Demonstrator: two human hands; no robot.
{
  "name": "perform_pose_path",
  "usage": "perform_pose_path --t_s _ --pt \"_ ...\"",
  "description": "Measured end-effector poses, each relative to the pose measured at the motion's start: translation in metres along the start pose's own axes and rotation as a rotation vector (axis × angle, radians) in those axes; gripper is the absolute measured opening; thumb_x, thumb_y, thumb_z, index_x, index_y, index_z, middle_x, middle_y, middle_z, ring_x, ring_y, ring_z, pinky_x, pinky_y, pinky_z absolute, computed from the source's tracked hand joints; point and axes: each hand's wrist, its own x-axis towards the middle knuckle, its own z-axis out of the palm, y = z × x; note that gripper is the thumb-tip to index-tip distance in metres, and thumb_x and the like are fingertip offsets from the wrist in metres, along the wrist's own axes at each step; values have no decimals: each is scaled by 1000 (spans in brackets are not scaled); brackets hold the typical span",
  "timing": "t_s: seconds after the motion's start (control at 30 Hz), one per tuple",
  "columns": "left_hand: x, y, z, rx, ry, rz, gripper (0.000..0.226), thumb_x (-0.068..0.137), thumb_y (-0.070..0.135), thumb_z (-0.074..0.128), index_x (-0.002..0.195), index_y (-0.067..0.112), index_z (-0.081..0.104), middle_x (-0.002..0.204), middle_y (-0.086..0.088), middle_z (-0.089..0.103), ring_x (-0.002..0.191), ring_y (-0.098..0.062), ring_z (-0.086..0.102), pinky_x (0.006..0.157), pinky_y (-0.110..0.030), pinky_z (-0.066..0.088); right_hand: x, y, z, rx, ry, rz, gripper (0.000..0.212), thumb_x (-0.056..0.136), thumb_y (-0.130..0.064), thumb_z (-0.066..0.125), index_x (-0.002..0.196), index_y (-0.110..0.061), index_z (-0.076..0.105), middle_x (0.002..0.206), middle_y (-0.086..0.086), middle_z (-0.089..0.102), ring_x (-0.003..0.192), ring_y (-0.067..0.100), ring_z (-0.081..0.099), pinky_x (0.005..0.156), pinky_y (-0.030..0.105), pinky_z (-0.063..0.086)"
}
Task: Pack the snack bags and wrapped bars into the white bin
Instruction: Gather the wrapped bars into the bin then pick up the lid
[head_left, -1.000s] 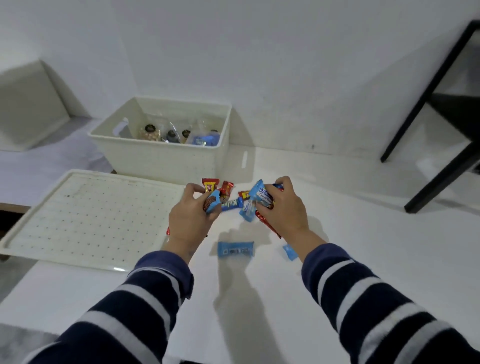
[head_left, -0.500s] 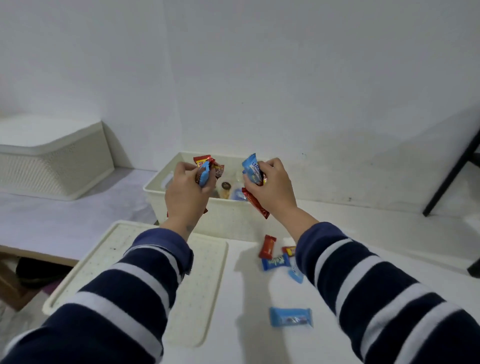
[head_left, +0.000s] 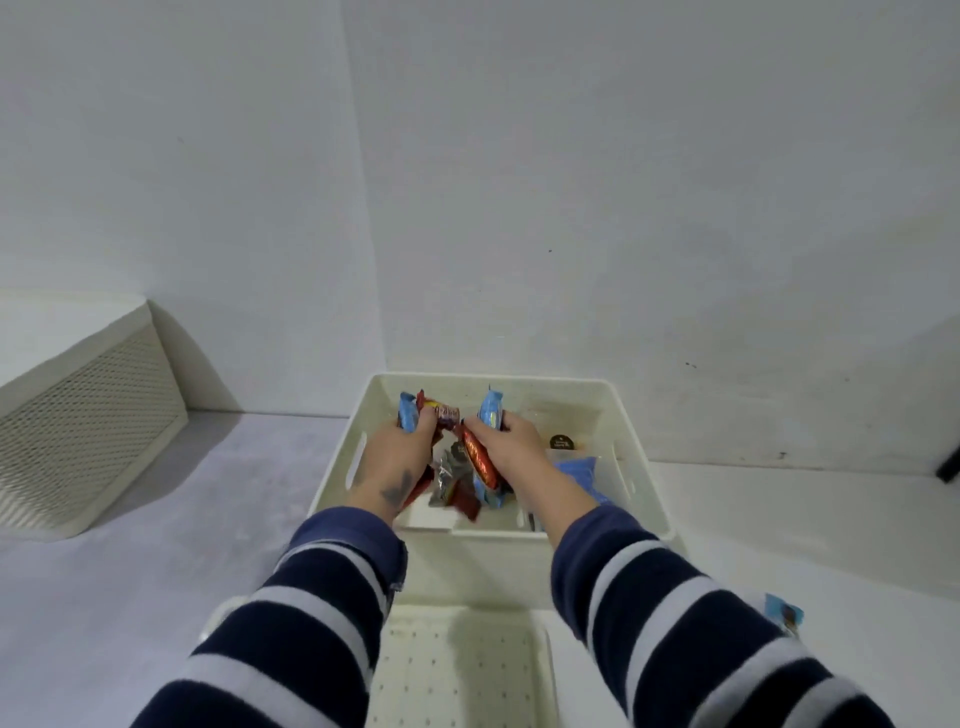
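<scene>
Fingers of left hand (head_left: 394, 457) and right hand (head_left: 511, 441) clench wrapped bars (head_left: 475, 452) over the white bin (head_left: 631, 457).

Open-topped white bin (head_left: 644, 499) — both full hands inside, wall close behind.

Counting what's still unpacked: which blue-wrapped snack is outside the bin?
The small blue wrapped bar lying on the table right of the right sleeve; the other blue wrappers are held over the white bin or lie inside it.

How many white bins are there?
2: the open white bin in front holding snacks, both hands inside it, and a lidded mesh-sided bin at far left. None seems hidden.
</scene>
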Motion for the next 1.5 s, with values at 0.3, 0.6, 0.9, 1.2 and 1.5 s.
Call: perform_pose_path --t_s 0.3,0.6,0.9,1.2,1.5 --pt "43 -31 11 185 -221 -252 42 90 45 57 110 7 61 97 -8 63 92 -25 59 82 -32 46 40 32 14 -223 -191 349 47 89 -39 60 130 -18 49 131 8 55 120 30 53 102 45 45" --pt "18 -1 1 421 -392 -56 55 86 43 63 133 17 49 132 -7 56 112 -23 55 99 -37 46 1 -4 -15 -527 -250 150 46 97 -26 51 141 -29 42 145 4 43 121 25 48 86 40 54" --pt "-71 80 63 793 -497 308 46 94 35 52 137 18 47 138 -5 51 123 -24 51 98 -31 40 -73 -22 -125 -1004 -172 -4 48 93 -31 55 139 -20 47 146 2 44 132 22 44 106 29 33" --pt "-194 79 165 799 -586 382 43 96 34 50 136 19 48 139 -4 50 126 -24 49 105 -33 38 -168 47 -258 -1033 -165 114 48 96 -33 52 142 -18 43 152 1 34 137 21 36 111 32 29" --pt "-281 -4 240 827 -607 257 40 95 31 51 133 20 52 143 -7 45 125 -28 49 103 -34 39 -233 168 -344 -1074 -264 208 47 98 -34 46 143 -19 42 154 1 31 141 21 30 113 30 24"
